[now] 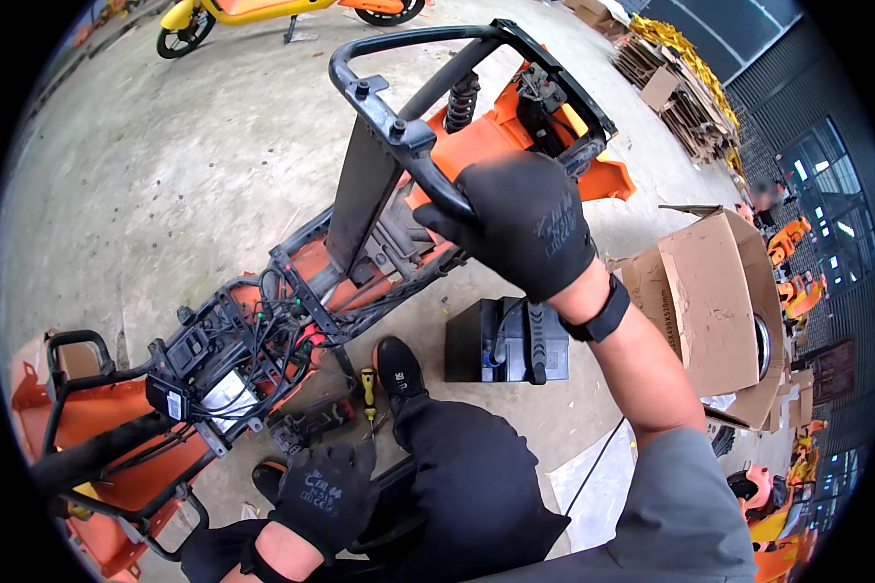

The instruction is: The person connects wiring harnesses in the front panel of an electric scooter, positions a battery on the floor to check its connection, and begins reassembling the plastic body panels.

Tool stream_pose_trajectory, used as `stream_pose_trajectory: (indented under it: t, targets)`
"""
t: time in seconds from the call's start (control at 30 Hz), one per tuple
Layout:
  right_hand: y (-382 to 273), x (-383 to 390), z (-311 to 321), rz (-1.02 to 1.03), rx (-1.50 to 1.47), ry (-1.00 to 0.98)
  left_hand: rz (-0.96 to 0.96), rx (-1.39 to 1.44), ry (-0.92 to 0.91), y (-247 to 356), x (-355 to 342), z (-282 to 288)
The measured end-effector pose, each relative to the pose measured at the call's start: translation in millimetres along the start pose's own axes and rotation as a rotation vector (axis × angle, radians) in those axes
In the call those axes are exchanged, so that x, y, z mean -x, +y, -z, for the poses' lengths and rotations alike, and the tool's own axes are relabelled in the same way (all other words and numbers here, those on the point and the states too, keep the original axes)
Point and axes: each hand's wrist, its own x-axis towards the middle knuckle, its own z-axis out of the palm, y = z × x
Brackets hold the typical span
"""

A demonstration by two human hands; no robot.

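Observation:
My right hand point(530, 223), in a black glove, is wrapped round the bent black tube point(423, 160) of a partly stripped scooter's frame. A dark flat panel point(363, 194) slants down inside this frame, with a coil spring shock absorber point(462, 102) beyond. My left hand point(326, 496), also gloved in black, is low down by my legs; its fingertips are partly hidden and whether it holds anything is unclear. Just beyond it are a yellow-handled screwdriver point(368, 387) and a dark power tool point(311, 425) on the floor. Loose wiring point(282, 311) shows along the scooter's middle.
A black battery point(507, 340) stands on the concrete floor right of my shoe point(399, 364). An opened cardboard box point(700, 311) is farther right, near a white sheet point(593, 486). Flattened cardboard point(681, 97) is piled at the back, and a yellow scooter point(262, 10) stands at far left.

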Motion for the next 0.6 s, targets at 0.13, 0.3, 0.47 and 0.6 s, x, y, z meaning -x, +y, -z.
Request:
stream_pose_trajectory:
  t: [0.13,0.3,0.47,0.6]
  targets:
    - [-4,-28,-15,0.076,0.137,-0.018,-0.058,-0.027,0.255,-7,19,-12]
    - [7,-17,-19,0.076,-0.175,0.104,0.014,0.042,0.082,-6,9,-21]
    - [-2,-27,-22,-0.063,-0.165,0.015,0.069,-0.002,0.049,-5,17,-23]
    - [3,-22,-28,-0.127,-0.170,0.040,0.042,-0.031,0.032,-1,14,-27]
